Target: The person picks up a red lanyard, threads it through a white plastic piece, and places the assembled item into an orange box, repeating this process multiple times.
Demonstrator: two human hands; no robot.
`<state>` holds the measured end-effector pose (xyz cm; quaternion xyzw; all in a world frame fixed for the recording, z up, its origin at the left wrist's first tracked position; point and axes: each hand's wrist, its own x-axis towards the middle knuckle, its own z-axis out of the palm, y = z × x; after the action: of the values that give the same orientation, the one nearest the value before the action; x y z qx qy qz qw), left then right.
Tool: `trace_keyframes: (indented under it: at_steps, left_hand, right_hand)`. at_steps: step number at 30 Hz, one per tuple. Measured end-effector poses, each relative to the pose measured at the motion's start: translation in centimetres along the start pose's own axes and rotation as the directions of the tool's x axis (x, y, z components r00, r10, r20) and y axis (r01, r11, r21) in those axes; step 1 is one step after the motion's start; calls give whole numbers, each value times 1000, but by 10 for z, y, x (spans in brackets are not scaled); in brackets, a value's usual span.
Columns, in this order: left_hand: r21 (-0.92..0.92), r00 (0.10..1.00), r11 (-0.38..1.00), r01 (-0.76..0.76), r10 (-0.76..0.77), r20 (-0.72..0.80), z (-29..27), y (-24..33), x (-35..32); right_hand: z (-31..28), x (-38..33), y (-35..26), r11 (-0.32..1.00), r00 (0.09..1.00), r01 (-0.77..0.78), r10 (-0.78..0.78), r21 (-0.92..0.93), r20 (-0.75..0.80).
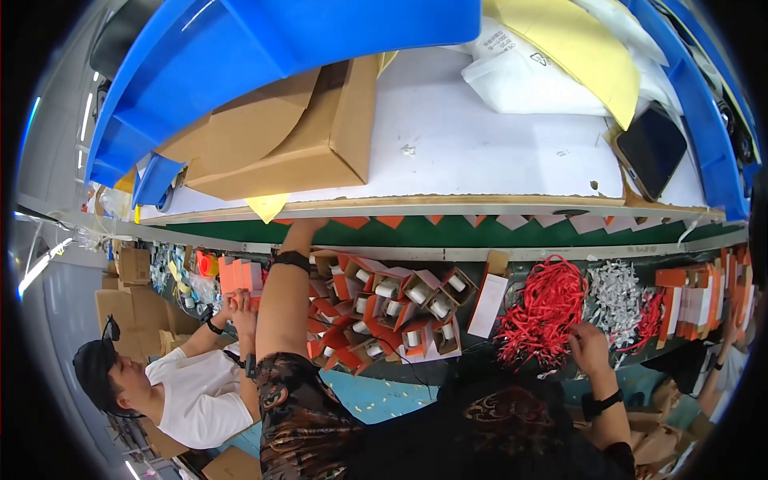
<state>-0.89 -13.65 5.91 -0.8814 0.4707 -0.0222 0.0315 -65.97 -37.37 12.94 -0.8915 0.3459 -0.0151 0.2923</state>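
My left arm stretches forward under the shelf's edge, and my left hand (pixel 302 232) is at the green conveyor belt (pixel 448 232). Its fingers are hidden by the shelf and the distance, so I cannot make out a hold. Below the belt, beside my left forearm, several open orange-and-white boxes (pixel 392 336) lie packed together with white cylindrical items in them. At the right edge of a tangled heap of red straps (pixel 540 308) is my right hand (pixel 590 349), its fingers bent and closed against the strands. A heap of silver-grey pieces (pixel 614 292) lies just beyond it.
Overhead, the shelf (pixel 432 136) carries a cardboard box (pixel 280 136), blue plastic bins (pixel 304 36), white bags (pixel 536 72) and a phone (pixel 652 152). A person (pixel 192 392) stands at left with hands together; another person's arm (pixel 720 368) shows at far right, near stacked boxes (pixel 692 300).
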Motion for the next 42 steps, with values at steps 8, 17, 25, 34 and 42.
trace_keyframes:
  at_steps: [8, 17, 25, 34, 42]
  left_hand:
    - [27, 989, 989, 146, -146, -3, -5, -26, 18]
    - [69, 976, 974, 215, -218, 30, -1, -64, -18]
    - [135, 931, 978, -160, 104, 350, 32, -84, 48]
    - [-551, 901, 732, 401, -206, 382, -168, 12, -40]
    - [-655, 945, 684, 322, -272, 180, -356, 161, -148]
  right_hand:
    - [3, 6, 4, 998, 999, 44, -43, -43, 28]
    - [1, -2, 4, 997, 996, -38, 43, -71, 77]
    - [16, -7, 34, 994, 990, -80, 89, -79, 109]
    - [104, 25, 57, 999, 999, 16, -14, -35, 45]
    - [81, 40, 36, 840, 919, 363, -251, 404, -304]
